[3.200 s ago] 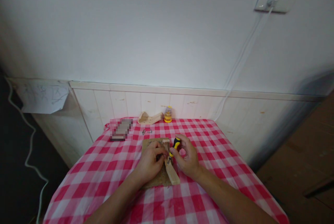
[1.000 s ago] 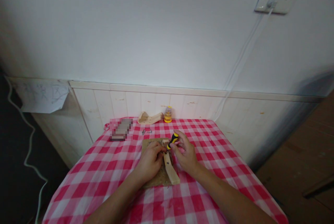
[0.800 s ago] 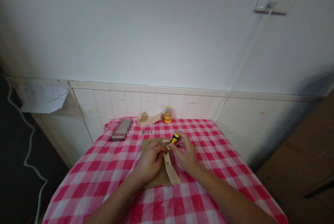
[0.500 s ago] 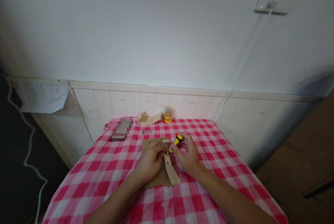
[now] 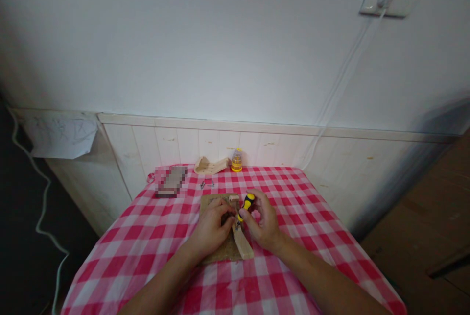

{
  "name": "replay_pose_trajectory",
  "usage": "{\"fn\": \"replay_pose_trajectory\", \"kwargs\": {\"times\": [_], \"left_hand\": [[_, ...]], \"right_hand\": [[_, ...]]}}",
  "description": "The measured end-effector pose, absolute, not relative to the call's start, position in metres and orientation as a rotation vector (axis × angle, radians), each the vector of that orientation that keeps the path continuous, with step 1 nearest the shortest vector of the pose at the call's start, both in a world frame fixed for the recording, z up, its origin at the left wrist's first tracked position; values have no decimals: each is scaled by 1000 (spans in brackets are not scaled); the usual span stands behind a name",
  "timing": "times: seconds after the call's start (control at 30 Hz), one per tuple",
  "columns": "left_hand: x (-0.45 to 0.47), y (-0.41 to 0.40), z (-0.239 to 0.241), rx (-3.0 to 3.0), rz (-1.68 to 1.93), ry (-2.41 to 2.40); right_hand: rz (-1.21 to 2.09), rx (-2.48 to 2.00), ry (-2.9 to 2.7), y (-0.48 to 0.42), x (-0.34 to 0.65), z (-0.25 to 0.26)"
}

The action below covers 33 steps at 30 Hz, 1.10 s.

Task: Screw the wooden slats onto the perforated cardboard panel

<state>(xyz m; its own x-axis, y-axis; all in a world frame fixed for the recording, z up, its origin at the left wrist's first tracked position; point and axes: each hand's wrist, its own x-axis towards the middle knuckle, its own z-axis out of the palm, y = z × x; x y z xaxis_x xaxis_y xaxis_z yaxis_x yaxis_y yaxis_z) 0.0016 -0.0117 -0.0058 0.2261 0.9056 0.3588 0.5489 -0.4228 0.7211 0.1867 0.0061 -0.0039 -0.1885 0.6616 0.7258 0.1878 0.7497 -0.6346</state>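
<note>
A yellow and black screwdriver is gripped in the fingers of my right hand. It slants down to the left, its tip at a dark screw or hole in a pale, angled wooden piece. My left hand has its fingers bent in and pressed at the upper part of that wood; its fingertips partly hide it. Beneath lies a brown board. At the board's top edge a small pale wooden end shows; whether it belongs to the same piece, I cannot tell.
Several small screws lie beyond the board. Behind them are another curved wooden part and a yellow-capped container, near the wall panelling. A blurred-out flat object rests at the left of the checked tablecloth.
The screwdriver has become steeper and its tip has shifted down toward me along the wooden piece, onto the dark spot. My left fingertips have moved slightly to the right.
</note>
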Motion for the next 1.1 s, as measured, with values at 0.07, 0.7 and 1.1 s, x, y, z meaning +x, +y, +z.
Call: {"fn": "replay_pose_trajectory", "kwargs": {"times": [0.07,0.7,1.1], "left_hand": [[2,-12,-5,2060,1062,1332],[2,-11,-7,2065,1097,1348],[2,-8,-10,2066,1111,1348]], "right_hand": [[486,-674,-1765,7,188,-5],[416,-752,-1669,10,182,-7],[388,-819,-1601,23,188,-13]]}}
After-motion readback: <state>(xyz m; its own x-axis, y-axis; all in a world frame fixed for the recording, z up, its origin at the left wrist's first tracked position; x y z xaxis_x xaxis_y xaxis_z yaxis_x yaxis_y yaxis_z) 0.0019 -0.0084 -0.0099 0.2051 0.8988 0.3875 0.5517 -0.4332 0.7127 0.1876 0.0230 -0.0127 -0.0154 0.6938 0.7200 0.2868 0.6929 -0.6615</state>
